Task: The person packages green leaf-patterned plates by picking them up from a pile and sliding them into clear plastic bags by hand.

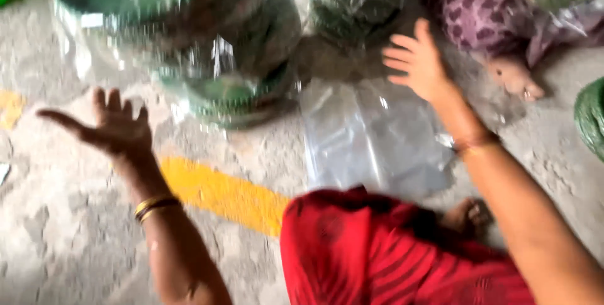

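The rough concrete floor (69, 242) carries everything here, with a yellow painted stripe (220, 195) running across it from the left towards the near middle. At the far left stands a big clear plastic bag stuffed with green goods (182, 34), a second such bag (358, 3) at far centre, and a flat empty clear bag (371, 135) lies just near of them, above the red cloth over the person's lap (384, 255). The left hand (116, 129) hovers spread and empty, just left of the big bag; the right hand (418, 60) is also splayed with nothing held, over the far edge of the flat bag, beside the second bundle. By my judgement this is a reaching step, and a grip on either bag calls for closing the fingers on loose, slippery film. Another person's foot (516, 78) and purple patterned cloth (484, 16) crowd the far right; open floor lies near left.
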